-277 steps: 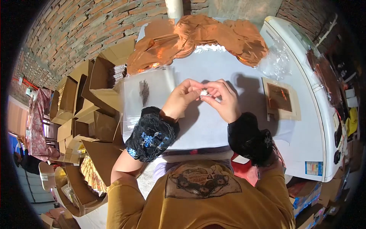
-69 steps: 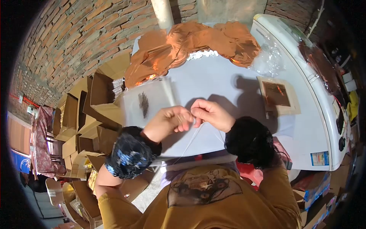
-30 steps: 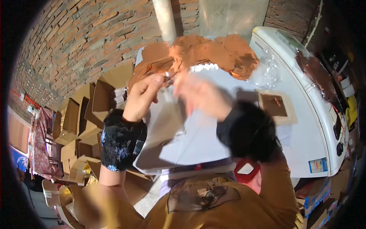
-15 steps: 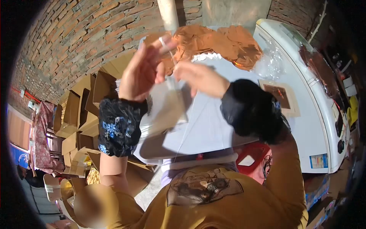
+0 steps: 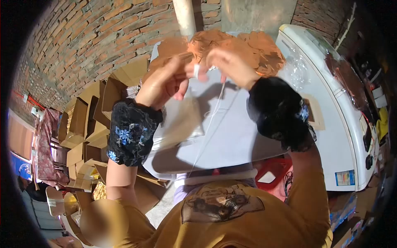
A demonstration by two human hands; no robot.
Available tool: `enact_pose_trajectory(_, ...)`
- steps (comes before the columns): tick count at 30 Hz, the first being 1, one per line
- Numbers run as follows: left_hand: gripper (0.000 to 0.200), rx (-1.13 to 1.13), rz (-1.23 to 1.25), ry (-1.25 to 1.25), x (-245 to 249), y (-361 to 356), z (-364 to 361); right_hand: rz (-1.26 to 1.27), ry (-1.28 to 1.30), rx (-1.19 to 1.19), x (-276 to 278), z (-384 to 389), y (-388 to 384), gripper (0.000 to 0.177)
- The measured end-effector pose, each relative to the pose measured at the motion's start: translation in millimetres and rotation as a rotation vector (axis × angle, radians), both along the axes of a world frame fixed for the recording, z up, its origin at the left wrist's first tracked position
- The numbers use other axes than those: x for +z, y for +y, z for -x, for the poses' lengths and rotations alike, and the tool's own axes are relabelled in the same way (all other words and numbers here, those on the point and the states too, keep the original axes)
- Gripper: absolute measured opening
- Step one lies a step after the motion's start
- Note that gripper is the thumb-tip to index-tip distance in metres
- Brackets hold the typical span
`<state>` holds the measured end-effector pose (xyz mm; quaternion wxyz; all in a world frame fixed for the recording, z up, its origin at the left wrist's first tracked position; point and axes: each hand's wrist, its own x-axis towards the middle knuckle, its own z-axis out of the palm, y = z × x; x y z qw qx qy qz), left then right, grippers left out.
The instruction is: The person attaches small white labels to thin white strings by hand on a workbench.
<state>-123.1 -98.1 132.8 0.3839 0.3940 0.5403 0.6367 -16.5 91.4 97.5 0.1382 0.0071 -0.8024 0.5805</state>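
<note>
Above the white table [image 5: 231,140], my left hand [image 5: 167,82] is raised, its fingers loosely bent and apart, with a white band around one blurred finger. My right hand [image 5: 233,68] faces it, slightly higher, its fingers curled down. From its thumb and fingers a thin white thread [image 5: 215,105] runs down across the table to the front edge. Whether the thread also touches my left hand is hidden by blur. Under my left hand lies a clear plastic packet [image 5: 182,122] with beige contents. Crumpled copper-coloured foil sheets [image 5: 256,51] lie behind both hands.
Several open cardboard boxes [image 5: 93,113] stand at the left. A white chest-like appliance [image 5: 343,144] borders the right side, with clear plastic film [image 5: 295,66] beside the foil. A light frame [image 5: 318,118] lies past my right sleeve. Below the table edge is a red stool [image 5: 275,171].
My right hand has shifted right and upward, drawing the thread with it. My left hand has dropped slightly and its fingers have turned toward the right.
</note>
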Motion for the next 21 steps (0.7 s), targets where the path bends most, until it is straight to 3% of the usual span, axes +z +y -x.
enact_pose_trajectory(2, 0.056, -0.031, -0.217, -0.207, 5.2, 1.8, -3.3, -0.084, -0.037, 0.087, -5.2, -11.1, -21.8, 0.021)
enact_pose_trajectory(5, 0.06, 0.052, 0.129, 0.487, -4.9, 4.1, 19.7, -0.081, 0.108, 0.163, 13.8, -19.8, -37.2, 0.023)
enact_pose_trajectory(6, 0.061, 0.035, 0.345, 0.467, -6.7, 3.3, 22.2, 0.011, 0.089, 0.022, 26.1, -14.9, -28.3, 0.022)
enact_pose_trajectory(7, 0.061, -0.02, 0.203, 0.283, -8.4, 2.1, 17.1, -0.073, 0.141, -0.019, 27.4, -6.6, -6.5, 0.021)
enact_pose_trajectory(9, 0.061, -0.127, -0.091, -0.071, -6.7, 2.9, 6.5, -0.143, -0.035, -0.101, 17.0, -3.4, 5.8, 0.022)
enact_pose_trajectory(12, 0.062, 0.035, 0.134, 0.297, -7.6, 6.2, 12.2, -0.43, 0.297, 0.049, -16.6, -8.2, -22.6, 0.02)
enact_pose_trajectory(14, 0.059, 0.098, 0.341, 0.542, -16.0, 7.5, 16.0, -0.218, 0.264, 0.025, -2.0, -4.6, -15.5, 0.022)
enact_pose_trajectory(15, 0.059, 0.05, 0.221, 0.369, -18.7, 6.1, 12.8, -0.104, 0.242, 0.008, 5.0, -2.8, -9.8, 0.024)
enact_pose_trajectory(16, 0.06, 0.002, 0.101, 0.202, -17.4, 5.2, 7.0, -0.283, 0.186, -0.094, 10.7, -2.4, 4.5, 0.023)
enact_pose_trajectory(18, 0.061, -0.04, -0.083, -0.073, -4.9, 4.8, -7.8, -0.294, 0.053, -0.035, -11.5, -5.9, 0.0, 0.023)
enact_pose_trajectory(19, 0.061, 0.01, -0.049, -0.002, -4.4, 4.7, -9.9, -0.308, -0.01, -0.002, -20.2, -8.6, -4.5, 0.023)
enact_pose_trajectory(20, 0.061, 0.063, -0.017, 0.064, -6.3, 4.7, -10.8, -0.408, 0.153, 0.012, -23.8, -12.1, -17.6, 0.024)
enact_pose_trajectory(21, 0.062, 0.118, 0.019, 0.124, -11.0, 5.5, -10.3, -0.302, 0.164, 0.035, -16.6, -11.6, -18.1, 0.023)
